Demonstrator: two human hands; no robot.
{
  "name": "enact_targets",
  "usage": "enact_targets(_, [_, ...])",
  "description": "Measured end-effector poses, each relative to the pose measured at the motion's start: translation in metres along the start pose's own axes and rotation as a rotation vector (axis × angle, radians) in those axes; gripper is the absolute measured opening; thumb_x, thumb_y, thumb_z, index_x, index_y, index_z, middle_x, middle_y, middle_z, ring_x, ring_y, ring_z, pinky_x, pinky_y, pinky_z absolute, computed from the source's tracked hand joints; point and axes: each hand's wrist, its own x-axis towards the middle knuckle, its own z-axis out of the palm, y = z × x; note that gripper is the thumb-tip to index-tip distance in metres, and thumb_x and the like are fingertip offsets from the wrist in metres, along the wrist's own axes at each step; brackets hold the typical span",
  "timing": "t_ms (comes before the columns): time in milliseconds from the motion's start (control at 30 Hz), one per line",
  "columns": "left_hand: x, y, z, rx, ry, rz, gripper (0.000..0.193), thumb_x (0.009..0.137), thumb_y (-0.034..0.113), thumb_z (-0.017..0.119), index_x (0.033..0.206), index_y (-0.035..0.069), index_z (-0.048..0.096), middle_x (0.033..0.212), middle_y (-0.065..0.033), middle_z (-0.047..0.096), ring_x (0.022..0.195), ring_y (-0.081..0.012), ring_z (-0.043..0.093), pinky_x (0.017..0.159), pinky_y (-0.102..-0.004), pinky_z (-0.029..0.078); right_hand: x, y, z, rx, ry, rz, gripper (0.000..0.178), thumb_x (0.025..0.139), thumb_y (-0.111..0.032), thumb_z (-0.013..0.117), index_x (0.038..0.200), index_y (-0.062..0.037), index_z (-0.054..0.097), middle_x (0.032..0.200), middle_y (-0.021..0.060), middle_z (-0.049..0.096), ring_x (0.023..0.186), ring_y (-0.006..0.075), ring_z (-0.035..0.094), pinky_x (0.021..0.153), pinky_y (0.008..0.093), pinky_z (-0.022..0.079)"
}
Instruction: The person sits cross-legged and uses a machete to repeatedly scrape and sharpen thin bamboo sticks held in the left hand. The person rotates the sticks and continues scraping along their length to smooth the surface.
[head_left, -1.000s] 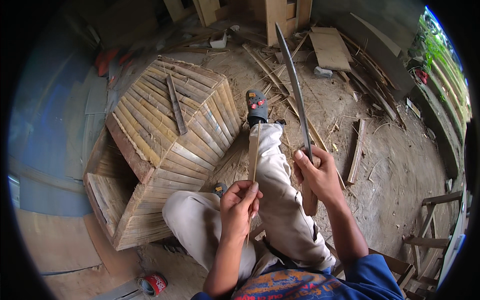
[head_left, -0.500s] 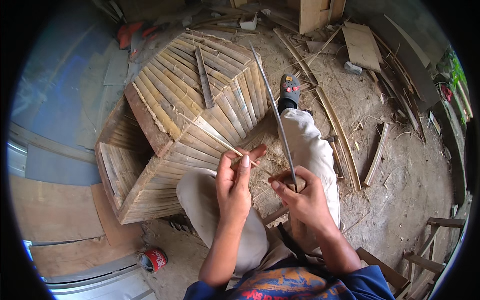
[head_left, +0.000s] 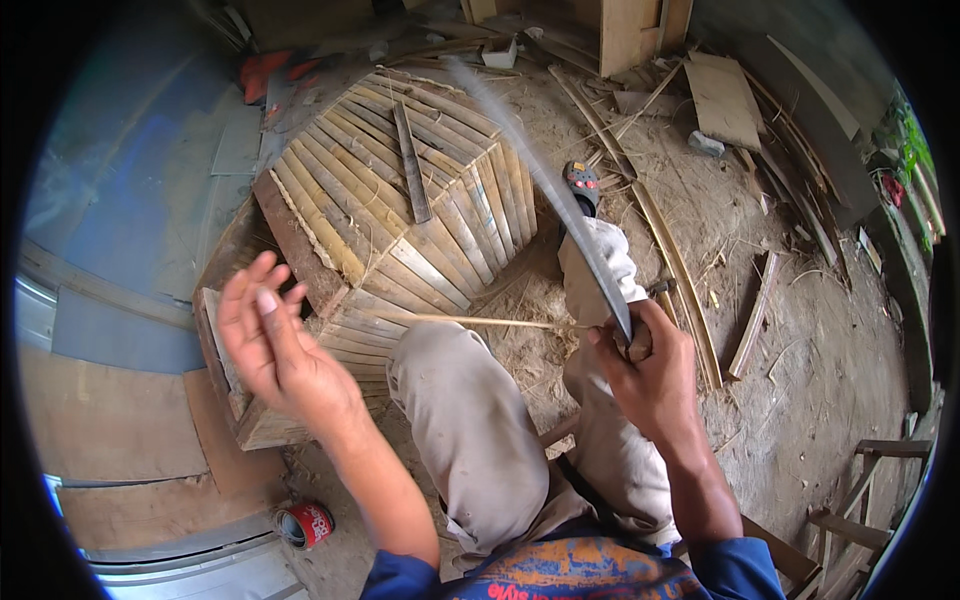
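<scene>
My right hand (head_left: 652,375) grips the wooden handle of a long knife (head_left: 568,205), whose blade slants up and away, blurred toward its tip. The same hand pinches one end of a thin bamboo strip (head_left: 480,320), which stretches leftward over my left knee toward the box. My left hand (head_left: 285,345) is raised with its fingers apart, holding nothing, in front of the open end of a many-sided box (head_left: 440,255) covered in bamboo slats. Whether the strip's far end touches the box, I cannot tell.
A loose dark slat (head_left: 410,160) lies on top of the box. A red can (head_left: 304,524) stands at the lower left. Long bamboo pieces (head_left: 665,240) and boards (head_left: 722,100) lie on the dirt floor to the right, with a wooden frame (head_left: 865,500) at the lower right.
My left hand has let go of the bamboo strip and swung left, fingers spreading. My right hand has moved right with the knife and strip, and the strip now lies nearly level.
</scene>
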Motion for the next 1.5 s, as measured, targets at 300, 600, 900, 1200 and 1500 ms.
enact_targets(300, [-0.042,0.019,0.013,0.65,-1.432,-0.08,0.021,0.103,0.012,0.049,0.11,0.0,0.064,0.084,-0.0144,0.065,0.079,-0.0263,0.066,0.074,-0.0366,0.051,0.025,0.007,-0.04,-0.18,-0.098,-0.298,0.028,0.081,-0.014,0.081,0.1,0.0004,0.067,0.072,0.0155,0.065,0.061,0.0279,0.064,0.061,0.0376,0.05])
enact_targets(600, [-0.129,0.008,0.025,-0.086,-1.021,-0.949,0.027,0.111,0.025,0.043,0.099,0.006,0.057,0.063,0.0071,0.036,0.054,-0.0033,0.031,0.049,-0.0222,0.027,0.038,0.036,-0.044,-0.169,0.322,-0.539,0.032,0.083,-0.014,0.083,0.105,-0.0007,0.064,0.07,0.0098,0.066,0.061,0.0171,0.062,0.058,0.0328,0.048])
enact_targets(900, [-0.187,-0.003,0.036,-0.143,-0.919,-1.227,0.032,0.111,0.027,0.043,0.097,0.003,0.058,0.065,0.0017,0.048,0.052,-0.0073,0.042,0.047,-0.0282,0.035,-0.026,0.078,-0.038,-0.175,-0.206,-0.136,0.052,0.094,-0.051,0.068,0.092,0.0001,0.062,0.063,0.0183,0.063,0.057,0.0352,0.067,0.055,0.0442,0.052])
enact_targets(1200, [-0.225,0.003,0.029,0.37,-1.021,-0.488,0.018,0.101,0.009,0.05,0.095,-0.004,0.06,0.081,-0.025,0.066,0.07,-0.0426,0.065,0.061,-0.0488,0.048,-0.041,0.108,-0.026,-0.444,-0.293,-0.295,0.051,0.094,-0.054,0.065,0.085,-0.0037,0.058,0.065,0.0165,0.061,0.058,0.0399,0.064,0.054,0.048,0.05])
enact_targets(1500, [-0.214,0.031,-0.036,0.338,-1.125,-0.596,0.017,0.105,0.011,0.044,0.095,0.003,0.055,0.073,-0.0142,0.057,0.056,-0.0287,0.058,0.055,-0.0387,0.044,-0.048,0.11,-0.033,-0.383,-0.19,-0.228,0.051,0.092,-0.053,0.066,0.085,-0.0035,0.06,0.064,0.0181,0.061,0.059,0.0411,0.064,0.055,0.05,0.05])
